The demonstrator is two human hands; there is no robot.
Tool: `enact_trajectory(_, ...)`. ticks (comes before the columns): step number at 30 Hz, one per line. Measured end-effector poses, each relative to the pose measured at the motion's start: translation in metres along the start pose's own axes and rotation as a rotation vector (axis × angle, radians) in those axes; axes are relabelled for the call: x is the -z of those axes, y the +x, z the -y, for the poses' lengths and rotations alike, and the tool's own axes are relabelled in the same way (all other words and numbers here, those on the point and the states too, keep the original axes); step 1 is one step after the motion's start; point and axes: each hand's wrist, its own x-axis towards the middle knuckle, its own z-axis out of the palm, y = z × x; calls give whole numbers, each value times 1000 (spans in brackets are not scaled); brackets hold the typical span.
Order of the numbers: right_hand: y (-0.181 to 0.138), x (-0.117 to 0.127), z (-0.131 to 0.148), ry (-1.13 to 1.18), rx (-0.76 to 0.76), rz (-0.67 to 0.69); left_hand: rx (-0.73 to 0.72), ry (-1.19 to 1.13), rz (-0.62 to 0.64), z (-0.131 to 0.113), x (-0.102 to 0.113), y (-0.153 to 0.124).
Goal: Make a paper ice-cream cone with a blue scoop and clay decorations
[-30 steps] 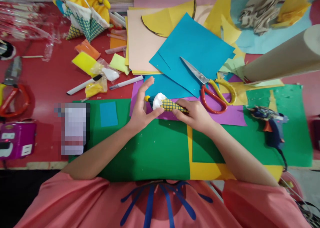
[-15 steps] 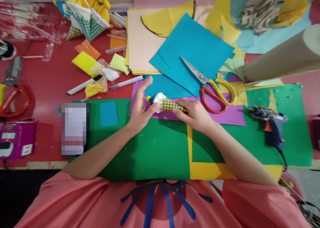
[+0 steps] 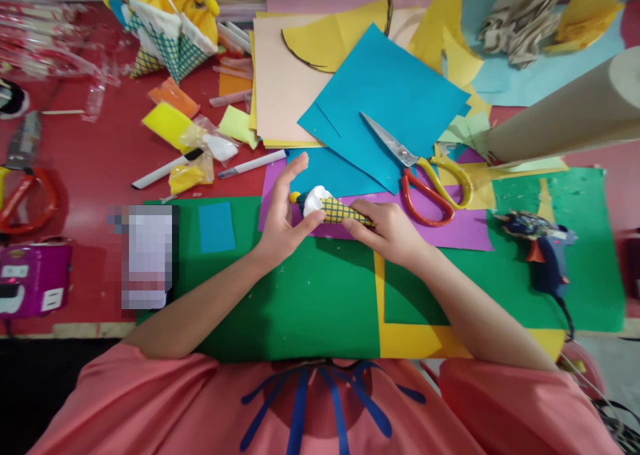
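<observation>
A small craft ice-cream cone (image 3: pixel 345 212), yellow with a dark green grid, lies level between my hands. It has a white ruffled rim (image 3: pixel 317 200), and a dark teal top with a yellow ball points left. Around its narrow end my right hand (image 3: pixel 395 234) is closed, thumb and fingers pinching it. My left hand (image 3: pixel 281 222) cups the wide end; its thumb presses by the white rim and its index finger sticks up, while the other fingers are partly hidden. Just right of the cone, scissors (image 3: pixel 425 175) with red and yellow handles lie on blue paper (image 3: pixel 380 102).
Green sheets (image 3: pixel 300 295) cover the near table. A hot glue gun (image 3: pixel 547 248) lies right, before a large paper roll (image 3: pixel 565 112). Left are a phone (image 3: pixel 147 255), markers (image 3: pixel 253 164) and clay packets (image 3: pixel 167 125). Finished cones (image 3: pixel 173 35) stand far left.
My left thumb has slid slightly right along the cone's white rim, and more of the white shows. The cone has turned or shifted a little left; my right hand keeps its pinch.
</observation>
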Motion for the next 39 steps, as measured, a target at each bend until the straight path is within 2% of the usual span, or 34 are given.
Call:
enact_trajectory(8,0,0,-1,-9,27,-35,-12,-4,-24,-2,0,1)
enact_trajectory(14,1,2,-3,9,25,-71,-31,-39,-136,-4,1,3)
enact_trajectory(24,2,1,-2,65,64,-54,-51,34,-130,-6,1,2)
enact_trajectory(39,-1,-3,0,-92,36,-35,-4,2,-67,-4,2,1)
